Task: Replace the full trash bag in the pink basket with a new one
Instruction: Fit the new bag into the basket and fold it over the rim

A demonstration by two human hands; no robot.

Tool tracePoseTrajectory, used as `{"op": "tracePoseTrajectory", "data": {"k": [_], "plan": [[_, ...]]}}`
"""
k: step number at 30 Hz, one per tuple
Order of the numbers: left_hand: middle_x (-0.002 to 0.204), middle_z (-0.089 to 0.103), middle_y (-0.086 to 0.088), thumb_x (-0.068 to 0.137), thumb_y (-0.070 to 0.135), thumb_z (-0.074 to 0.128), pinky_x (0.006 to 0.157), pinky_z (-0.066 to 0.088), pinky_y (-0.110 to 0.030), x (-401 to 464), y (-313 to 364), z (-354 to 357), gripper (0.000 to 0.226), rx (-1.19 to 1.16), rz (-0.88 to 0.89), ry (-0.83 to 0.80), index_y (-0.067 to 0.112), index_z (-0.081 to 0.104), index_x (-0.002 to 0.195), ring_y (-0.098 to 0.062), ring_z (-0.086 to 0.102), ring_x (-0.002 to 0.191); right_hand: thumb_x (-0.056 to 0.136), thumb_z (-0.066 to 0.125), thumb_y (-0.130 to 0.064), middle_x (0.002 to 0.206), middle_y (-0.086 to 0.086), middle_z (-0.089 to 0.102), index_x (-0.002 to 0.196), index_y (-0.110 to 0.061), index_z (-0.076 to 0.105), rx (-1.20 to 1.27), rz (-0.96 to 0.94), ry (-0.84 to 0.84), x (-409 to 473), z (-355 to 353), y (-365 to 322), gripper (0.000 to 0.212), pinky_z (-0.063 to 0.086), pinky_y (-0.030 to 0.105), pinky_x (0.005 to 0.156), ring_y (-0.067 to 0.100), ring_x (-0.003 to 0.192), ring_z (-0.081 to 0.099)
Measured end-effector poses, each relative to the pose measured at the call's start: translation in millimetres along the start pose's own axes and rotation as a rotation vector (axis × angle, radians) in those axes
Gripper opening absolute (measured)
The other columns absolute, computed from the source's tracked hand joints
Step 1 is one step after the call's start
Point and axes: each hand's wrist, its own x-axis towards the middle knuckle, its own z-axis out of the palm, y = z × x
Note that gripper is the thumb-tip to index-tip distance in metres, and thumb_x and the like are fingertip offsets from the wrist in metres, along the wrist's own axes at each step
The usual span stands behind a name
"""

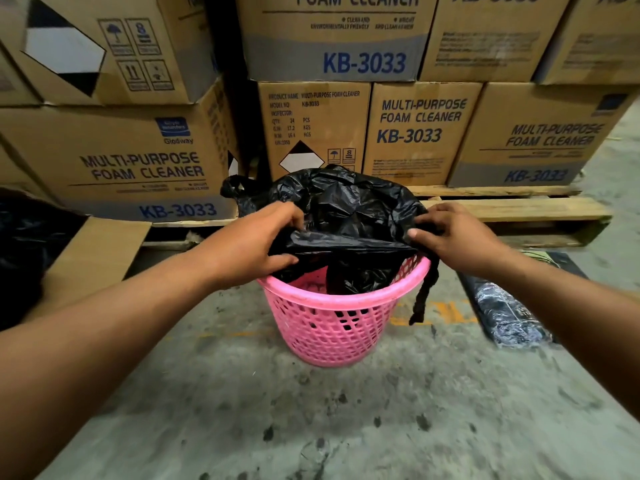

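Crumpling glossy black bag [349, 206] over basket [332, 327]

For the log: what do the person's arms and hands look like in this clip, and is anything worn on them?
Both forearms enter from the bottom corners and are bare as far as the frame shows: no sleeves in view. The left hand and right hand have no gloves, and no rings, watch or wristband can be seen. Fingernails look short and unpainted.

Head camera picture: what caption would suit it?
Both hands, left and right, spread a black trash bag over the pink basket.
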Motion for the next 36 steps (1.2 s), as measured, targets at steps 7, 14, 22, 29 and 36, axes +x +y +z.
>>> {"op": "tracePoseTrajectory", "data": {"k": [7,14,22,29,36], "plan": [[0.098,0.057,0.011,0.092,0.047,0.051,0.078,0.049,-0.033,-24.0,-9.9,23.4,0.029,-0.020,0.133,0.024,0.024,0.065,0.103,-0.008,0.057,0.090,0.063,0.066,-0.074,0.146,-0.014,0.036,0.110,-0.050,0.066,0.067,-0.279,-0.217,-31.5,-10.2,2.9,0.053,0.035,0.050,0.111,0.010,0.139,0.029],[0.093,0.052,0.014,0.090,0.059,0.043,0.077,0.041,-0.029,-17.0,-16.3,33.7,0.044,-0.004,0.000,0.084,0.023,0.061,0.106,-0.007,0.051,0.086,0.056,0.068,-0.071,0.134,-0.008,0.049,0.086,-0.052,0.065,0.105,-0.245,-0.095,-19.6,2.2,4.2,0.036,0.039,0.046,0.106,0.015,0.128,0.044],[0.103,0.054,0.009,0.086,0.067,0.044,0.089,0.037,-0.036,-7.4,-22.1,27.8,0.052,0.090,-0.008,0.127,0.026,0.065,0.110,-0.015,0.054,0.095,0.065,0.074,-0.051,0.115,-0.005,0.057,0.082,-0.032,0.071,0.149,-0.254,-0.043,-5.5,3.0,-1.4,0.026,0.044,0.030,0.092,0.008,0.108,0.054],[0.096,0.058,0.013,0.082,0.057,0.060,0.091,0.033,-0.034,-16.1,-22.4,21.5,0.043,0.071,0.141,0.133,0.026,0.070,0.111,-0.009,0.055,0.093,0.078,0.077,-0.027,0.100,-0.017,0.063,0.101,-0.035,0.070,0.145,-0.328,-0.030,-8.5,0.9,6.9,0.025,0.050,0.032,0.085,0.003,0.097,0.058],[0.093,0.058,0.017,0.074,0.060,0.064,0.095,0.039,-0.044,-13.9,-20.4,16.9,0.049,0.016,0.029,0.104,0.033,0.067,0.116,-0.013,0.059,0.089,0.081,0.074,-0.032,0.096,-0.011,0.058,0.095,-0.033,0.073,0.022,-0.367,-0.119,-0.4,-6.4,-1.0,0.014,0.048,0.032,0.082,0.009,0.094,0.056]]}}
